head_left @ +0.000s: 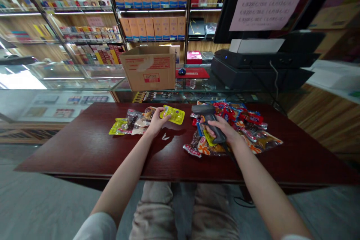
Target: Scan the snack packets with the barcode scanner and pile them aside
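My left hand [159, 120] pinches a yellow snack packet [174, 114] by its left end, holding it a little above the table. A black barcode scanner [209, 120] is wrapped in the fingers of my right hand [221, 129], its head pointing left toward the yellow packet. Under and around the scanner lies a heap of mixed snack packets [253, 120], red, blue and clear. To the left, partly behind my left hand, several more packets [132, 120] lie in a smaller group, with a yellow one [117, 126] at its far left end.
Both groups rest on a dark red wooden table [84, 150]. On the glass counter behind stand an open cardboard box [150, 69], a mouse [182, 71] on a red mat, and a black cash register [261, 67]. Stocked shelves [149, 11] line the back.
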Tool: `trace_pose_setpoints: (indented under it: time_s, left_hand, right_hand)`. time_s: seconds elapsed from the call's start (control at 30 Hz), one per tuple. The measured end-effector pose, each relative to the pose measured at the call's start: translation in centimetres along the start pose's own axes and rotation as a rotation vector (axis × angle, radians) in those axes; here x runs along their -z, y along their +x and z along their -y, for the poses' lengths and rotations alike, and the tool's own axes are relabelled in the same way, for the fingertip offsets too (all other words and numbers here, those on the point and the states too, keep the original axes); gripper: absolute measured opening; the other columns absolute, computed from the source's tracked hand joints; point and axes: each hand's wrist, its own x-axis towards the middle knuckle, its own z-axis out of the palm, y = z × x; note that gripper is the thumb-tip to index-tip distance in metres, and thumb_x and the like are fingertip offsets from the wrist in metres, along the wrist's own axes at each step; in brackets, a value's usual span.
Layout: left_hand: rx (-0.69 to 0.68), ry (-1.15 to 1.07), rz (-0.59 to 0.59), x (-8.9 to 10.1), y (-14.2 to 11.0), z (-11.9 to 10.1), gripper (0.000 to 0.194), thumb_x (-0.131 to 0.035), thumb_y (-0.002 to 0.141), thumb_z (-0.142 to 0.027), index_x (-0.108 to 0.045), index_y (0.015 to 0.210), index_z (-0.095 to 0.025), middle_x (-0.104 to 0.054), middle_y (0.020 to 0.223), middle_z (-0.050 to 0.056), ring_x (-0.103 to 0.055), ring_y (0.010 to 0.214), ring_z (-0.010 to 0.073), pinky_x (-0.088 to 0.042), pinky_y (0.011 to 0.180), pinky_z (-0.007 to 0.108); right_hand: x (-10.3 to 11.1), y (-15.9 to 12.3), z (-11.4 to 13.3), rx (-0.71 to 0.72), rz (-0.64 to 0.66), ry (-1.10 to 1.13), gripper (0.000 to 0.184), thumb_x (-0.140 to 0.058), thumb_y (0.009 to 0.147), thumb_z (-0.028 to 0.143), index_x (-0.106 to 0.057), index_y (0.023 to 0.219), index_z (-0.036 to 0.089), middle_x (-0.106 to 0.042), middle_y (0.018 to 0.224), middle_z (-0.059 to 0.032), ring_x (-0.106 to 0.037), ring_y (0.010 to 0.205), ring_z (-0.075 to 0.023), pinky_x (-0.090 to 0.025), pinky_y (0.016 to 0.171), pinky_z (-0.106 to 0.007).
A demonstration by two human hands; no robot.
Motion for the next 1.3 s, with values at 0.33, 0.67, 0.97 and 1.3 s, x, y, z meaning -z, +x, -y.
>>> trace_pose_setpoints:
  time_s: [0.33,0.67,0.97,1.3]
  left_hand:
    - [0.003,-0.001,0.187,-1.2,-0.9,-0.4,0.057,-0.070,0.078,-0.052,-0.053,0.120,-0.019,-0.070,0.100,0.006,-0.068,0.086,0.0202,-0.056,0.079,0.035]
    - [-0.306,0.438,0.167,-1.0,-0.9,-0.4,0.021,-0.057,0.088,-0.032,-0.066,0.101,-0.019,-0.066,0.108,0.009,-0.062,0.106,0.0225,-0.046,0.100,0.038]
    - [-0.370,0.477,0.167,-0.8,-0.8,-0.2,0.030,-0.054,0.089,-0.029,-0.065,0.114,-0.017,-0.064,0.114,0.011,-0.061,0.111,0.0223,-0.044,0.104,0.037]
    - [-0.372,0.524,0.175,-0.8,-0.9,-0.5,0.036,-0.051,0.088,-0.025,-0.065,0.120,-0.017,-0.064,0.119,0.011,-0.060,0.114,0.0225,-0.043,0.106,0.038]
  right_hand:
    - [-1.2,-0.2,-0.2,0.028,0.074,-0.046,0.033,-0.066,0.084,0.038,-0.056,0.106,0.014,-0.054,0.049,0.0050,-0.044,0.041,-0.0096,-0.035,0.041,-0.021]
    - [-1.6,-0.2,0.0,0.023,0.068,-0.080,0.036,-0.067,0.082,0.041,-0.057,0.104,0.015,-0.054,0.048,0.0053,-0.045,0.038,-0.0096,-0.034,0.040,-0.021]
    - [-1.8,-0.3,0.2,0.026,0.077,-0.107,0.034,-0.066,0.083,0.040,-0.055,0.104,0.015,-0.053,0.047,0.0059,-0.044,0.038,-0.0096,-0.036,0.040,-0.021]
    - [-1.8,-0.3,-0.2,0.022,0.057,-0.098,0.032,-0.068,0.081,0.040,-0.051,0.097,0.018,-0.052,0.048,0.0072,-0.044,0.038,-0.0092,-0.036,0.040,-0.021]
